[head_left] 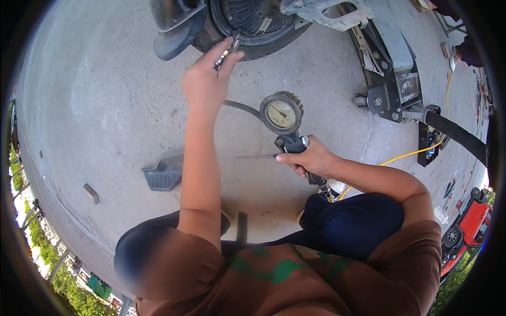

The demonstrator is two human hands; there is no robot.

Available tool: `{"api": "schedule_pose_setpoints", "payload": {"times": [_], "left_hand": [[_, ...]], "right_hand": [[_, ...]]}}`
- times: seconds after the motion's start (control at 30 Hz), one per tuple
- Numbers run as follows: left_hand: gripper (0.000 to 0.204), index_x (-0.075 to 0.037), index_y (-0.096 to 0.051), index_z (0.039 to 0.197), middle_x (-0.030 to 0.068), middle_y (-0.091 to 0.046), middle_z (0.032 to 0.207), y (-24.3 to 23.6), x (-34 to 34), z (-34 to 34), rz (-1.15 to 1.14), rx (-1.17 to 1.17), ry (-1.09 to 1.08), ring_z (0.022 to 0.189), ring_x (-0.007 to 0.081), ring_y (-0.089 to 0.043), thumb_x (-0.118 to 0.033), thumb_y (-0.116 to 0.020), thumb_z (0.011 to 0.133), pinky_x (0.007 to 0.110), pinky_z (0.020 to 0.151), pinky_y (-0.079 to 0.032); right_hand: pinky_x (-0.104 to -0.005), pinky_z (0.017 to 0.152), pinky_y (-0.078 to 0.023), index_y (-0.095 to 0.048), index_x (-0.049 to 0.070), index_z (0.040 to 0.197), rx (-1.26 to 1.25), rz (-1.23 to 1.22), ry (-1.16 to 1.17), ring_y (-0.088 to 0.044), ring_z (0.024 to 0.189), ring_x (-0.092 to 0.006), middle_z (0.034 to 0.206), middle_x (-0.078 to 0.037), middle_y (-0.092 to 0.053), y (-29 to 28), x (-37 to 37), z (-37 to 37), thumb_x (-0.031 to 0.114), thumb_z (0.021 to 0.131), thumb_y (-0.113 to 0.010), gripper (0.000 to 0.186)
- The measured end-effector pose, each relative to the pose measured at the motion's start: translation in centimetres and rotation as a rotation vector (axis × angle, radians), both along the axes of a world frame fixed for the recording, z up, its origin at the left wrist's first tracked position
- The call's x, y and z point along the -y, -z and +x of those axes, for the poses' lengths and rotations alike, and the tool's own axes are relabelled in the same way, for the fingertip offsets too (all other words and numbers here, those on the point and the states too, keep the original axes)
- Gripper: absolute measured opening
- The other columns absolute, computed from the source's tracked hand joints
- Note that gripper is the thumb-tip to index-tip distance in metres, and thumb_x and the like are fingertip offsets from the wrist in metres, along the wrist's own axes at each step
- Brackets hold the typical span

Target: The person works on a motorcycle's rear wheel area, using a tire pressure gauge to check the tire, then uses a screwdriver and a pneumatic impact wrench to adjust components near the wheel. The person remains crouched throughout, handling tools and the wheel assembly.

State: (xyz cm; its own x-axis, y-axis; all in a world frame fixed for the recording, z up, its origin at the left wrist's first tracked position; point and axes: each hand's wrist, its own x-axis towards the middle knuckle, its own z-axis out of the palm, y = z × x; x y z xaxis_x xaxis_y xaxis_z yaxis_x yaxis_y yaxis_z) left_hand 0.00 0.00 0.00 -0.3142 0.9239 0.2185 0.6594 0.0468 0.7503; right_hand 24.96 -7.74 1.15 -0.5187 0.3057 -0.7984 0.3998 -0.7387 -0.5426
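My left hand (204, 79) reaches to the wheel (246, 17), its fingers closed around a metal air chuck (223, 56) at the rim, by the tire (274, 48). Whether the chuck sits on a valve is too small to tell. A dark hose (242, 107) runs from behind my left wrist to a tire inflator (287, 138) with a round dial gauge (281, 113). My right hand (315, 158) is wrapped around the inflator's grip. A thin metal rod (255, 156) sticks out leftward from that hand too, its other end hidden by my fingers.
A floor jack (392, 84) with a black padded handle (457, 138) stands at the right. A yellow air hose (406, 155) trails across the concrete. A grey plastic piece (162, 176) and a small block (90, 194) lie left. Another person's dark sleeve (468, 51) shows far right.
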Motion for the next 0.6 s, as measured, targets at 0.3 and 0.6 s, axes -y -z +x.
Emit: {"api": "schedule_pose_setpoints", "payload": {"times": [0.3, 0.6], "left_hand": [[0.035, -0.019, -0.072, 0.107, 0.0100, -0.071, 0.085, 0.13, -0.02, 0.00, -0.019, 0.007, -0.003, 0.072, 0.0280, -0.066, -0.042, -0.074, 0.080, 0.034, 0.062, -0.050], [0.034, -0.016, -0.072, 0.109, 0.0075, -0.069, 0.080, -0.16, -0.02, -0.05, -0.028, -0.002, 0.009, 0.068, 0.0202, -0.063, -0.036, -0.074, 0.081, 0.030, 0.061, -0.049]], "right_hand": [[-0.0261, 0.039, -0.042, -0.055, 0.004, 0.067, 0.007, -0.002, -0.022, -0.048, 0.042, -0.0096, 0.054, -0.002, -0.051, 0.10, 0.14, -0.09, 0.025, 0.083, -0.075, 0.034], [-0.0263, 0.039, -0.041, -0.054, 0.004, 0.068, -0.001, -0.004, -0.027, -0.048, 0.042, -0.0095, 0.053, -0.002, -0.050, 0.03, 0.11, -0.26, 0.025, 0.084, -0.075, 0.033]]}}
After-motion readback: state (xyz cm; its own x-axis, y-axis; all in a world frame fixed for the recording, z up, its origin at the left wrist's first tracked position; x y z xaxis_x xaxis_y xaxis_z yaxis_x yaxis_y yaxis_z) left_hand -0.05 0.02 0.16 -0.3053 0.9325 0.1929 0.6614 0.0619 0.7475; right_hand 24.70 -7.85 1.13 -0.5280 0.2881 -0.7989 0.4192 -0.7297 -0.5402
